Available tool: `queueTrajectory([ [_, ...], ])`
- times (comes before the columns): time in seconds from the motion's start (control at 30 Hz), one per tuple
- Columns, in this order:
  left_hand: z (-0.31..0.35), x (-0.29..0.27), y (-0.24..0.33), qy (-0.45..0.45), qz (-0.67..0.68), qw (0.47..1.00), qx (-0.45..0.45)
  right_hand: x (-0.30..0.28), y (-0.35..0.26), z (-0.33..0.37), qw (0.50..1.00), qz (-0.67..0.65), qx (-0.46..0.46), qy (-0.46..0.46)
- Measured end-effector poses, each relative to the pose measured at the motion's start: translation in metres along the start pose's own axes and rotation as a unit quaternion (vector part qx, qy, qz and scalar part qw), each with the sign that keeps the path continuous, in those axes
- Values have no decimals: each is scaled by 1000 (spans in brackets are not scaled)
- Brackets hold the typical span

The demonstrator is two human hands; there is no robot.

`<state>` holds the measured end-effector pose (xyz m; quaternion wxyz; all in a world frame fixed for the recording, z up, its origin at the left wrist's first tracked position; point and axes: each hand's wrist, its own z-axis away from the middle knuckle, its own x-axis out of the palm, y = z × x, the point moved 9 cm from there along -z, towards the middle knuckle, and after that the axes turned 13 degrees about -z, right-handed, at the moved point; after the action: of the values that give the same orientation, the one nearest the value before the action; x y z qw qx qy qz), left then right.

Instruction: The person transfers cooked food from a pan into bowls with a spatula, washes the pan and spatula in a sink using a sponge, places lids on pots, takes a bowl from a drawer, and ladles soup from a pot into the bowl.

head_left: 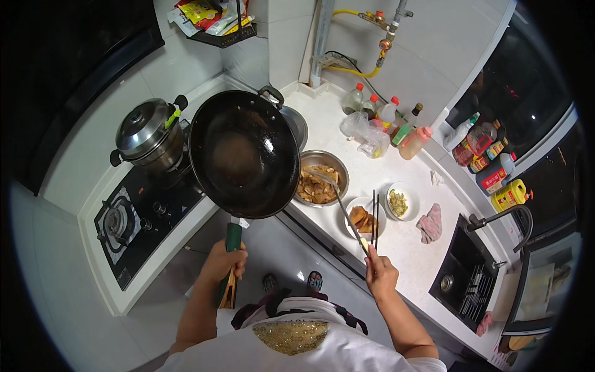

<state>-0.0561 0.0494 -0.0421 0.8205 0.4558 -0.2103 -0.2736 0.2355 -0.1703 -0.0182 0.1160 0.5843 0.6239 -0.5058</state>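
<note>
My left hand point(222, 263) is wrapped round the green-and-wood handle of a large black wok point(245, 155). The wok is tilted, its dark, glossy inside showing a brownish film. My right hand point(381, 274) grips a long-handled metal cooking spatula point(349, 218), whose head lies over the browned food pieces point(318, 189) in a steel bowl point(345, 172) on the white counter. Beside it, a white bowl point(380, 216) holds brown fried pieces, with dark chopsticks point(376, 208) laid across it. A smaller white bowl point(412, 208) contains chopped greenish-yellow bits.
To the left, a lidded steel pot point(145, 133) stands on a black gas stove point(149, 211). Several sauce bottles point(415, 142) and a plastic bag point(362, 129) are at the back. A pink cloth point(429, 224) lies near the black sink point(455, 266) on the right.
</note>
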Motion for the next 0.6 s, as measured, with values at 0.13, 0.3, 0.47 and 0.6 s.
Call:
queueTrajectory([
  [0.13, 2, 3, 2, 8, -1, 1000, -4, -9, -5, -2, 997, 52, -52, 14],
  [0.3, 2, 7, 6, 3, -2, 1000, -1, -16, -4, 1, 993, 80, -82, 43],
  [0.47, 2, 7, 7, -3, -19, 1000, -2, -27, -9, -1, 989, 84, -96, 79],
  [0.6, 5, 11, 7, -13, -9, 1000, -1, -30, -8, -2, 991, -54, -52, 109],
])
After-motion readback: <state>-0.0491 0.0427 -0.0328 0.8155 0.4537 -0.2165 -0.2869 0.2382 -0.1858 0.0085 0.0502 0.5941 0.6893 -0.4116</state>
